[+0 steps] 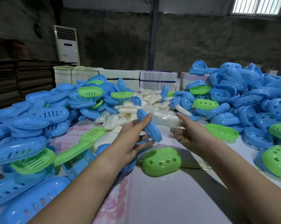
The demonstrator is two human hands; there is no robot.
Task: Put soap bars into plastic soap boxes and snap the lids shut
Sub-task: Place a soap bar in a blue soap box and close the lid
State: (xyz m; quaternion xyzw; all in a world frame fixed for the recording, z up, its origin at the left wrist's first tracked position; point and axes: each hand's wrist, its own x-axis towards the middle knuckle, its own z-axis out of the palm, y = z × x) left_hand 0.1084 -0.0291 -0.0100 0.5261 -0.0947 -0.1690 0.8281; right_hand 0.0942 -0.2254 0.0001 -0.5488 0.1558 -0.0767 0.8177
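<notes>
**Blue soap box half in left hand, soap in right**

Left hand [133, 139] holds a blue soap box half [150, 126] on edge above the tabletop [168, 199], thumb on top, fingers [144, 143] curled beneath. Right hand [187, 135] grips a wrapped soap bar [166, 119] (thumb extended). Soap pile [144, 101] lies behind; a green lid [161, 161] rests near the wrists.
</notes>
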